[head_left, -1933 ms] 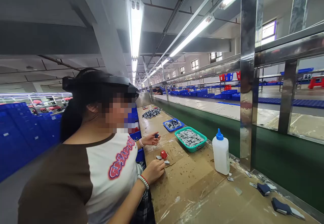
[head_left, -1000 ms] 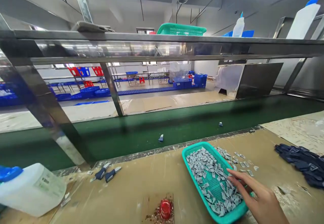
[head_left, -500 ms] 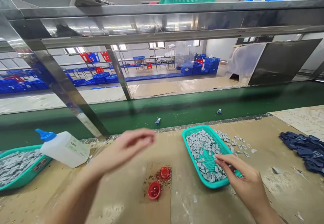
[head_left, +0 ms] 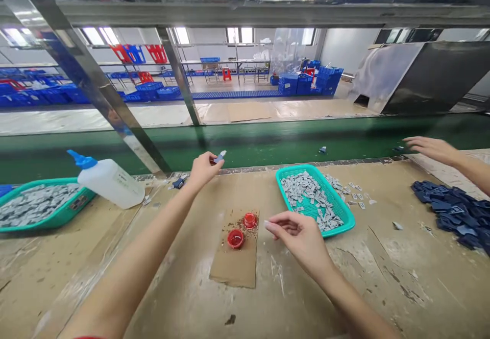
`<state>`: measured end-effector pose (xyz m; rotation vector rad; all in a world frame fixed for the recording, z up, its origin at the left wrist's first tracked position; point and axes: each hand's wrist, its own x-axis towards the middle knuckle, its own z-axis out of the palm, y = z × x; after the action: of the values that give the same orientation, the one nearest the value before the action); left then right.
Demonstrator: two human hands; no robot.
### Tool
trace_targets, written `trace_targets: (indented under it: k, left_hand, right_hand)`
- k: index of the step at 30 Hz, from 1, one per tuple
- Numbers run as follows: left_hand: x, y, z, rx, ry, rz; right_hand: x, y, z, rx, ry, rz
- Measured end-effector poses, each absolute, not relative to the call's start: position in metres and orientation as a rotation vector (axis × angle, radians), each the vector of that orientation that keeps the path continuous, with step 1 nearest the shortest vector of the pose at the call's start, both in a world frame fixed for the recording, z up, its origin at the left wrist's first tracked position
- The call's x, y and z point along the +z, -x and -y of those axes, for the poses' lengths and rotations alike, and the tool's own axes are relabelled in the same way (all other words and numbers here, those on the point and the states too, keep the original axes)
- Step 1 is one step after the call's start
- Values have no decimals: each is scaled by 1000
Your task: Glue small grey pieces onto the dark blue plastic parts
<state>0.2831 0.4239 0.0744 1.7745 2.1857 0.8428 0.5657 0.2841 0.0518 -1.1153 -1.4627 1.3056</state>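
Note:
My left hand [head_left: 202, 169] is raised at the table's far edge, pinching a small grey-and-blue piece [head_left: 219, 157] between its fingertips. My right hand [head_left: 300, 237] sits between the teal plastic basket [head_left: 337, 207] of grey pieces and a red cap [head_left: 250, 220], its fingertips pinched together. Nothing shows between them. A second red cap [head_left: 235, 238], holding a shiny red liquid, stands on a brown cardboard scrap [head_left: 233, 272]. Loose grey pieces [head_left: 354, 195] lie beside the basket. Another person's hand [head_left: 432, 149] reaches in from the right, over the table edge.
A white glue bottle [head_left: 109, 182] with a blue nozzle lies tilted near a second teal basket [head_left: 38, 206] on the left. A pile of dark blue fabric pieces [head_left: 451, 214] lies at the right. A green conveyor belt [head_left: 268, 142] runs behind the table.
My left hand has moved up to the far table edge and now pinches a small piece. My right hand has left the basket for the caps. Another person's hand has entered at the right.

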Motion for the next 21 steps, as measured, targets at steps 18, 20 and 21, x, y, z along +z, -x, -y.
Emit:
trace_targets:
  k: [18, 20, 21]
  left_hand:
    - [50, -306, -162, 1682, -535, -1566]
    - [44, -312, -161, 1680, -463, -1543]
    - [42, -315, -161, 1682, -425, -1535]
  right_hand:
    - [7, -523, -310, 1438, 1268, 1323]
    - [7, -522, -310, 1432, 1277, 1326]
    - [7, -522, -309, 1421, 1285, 1335]
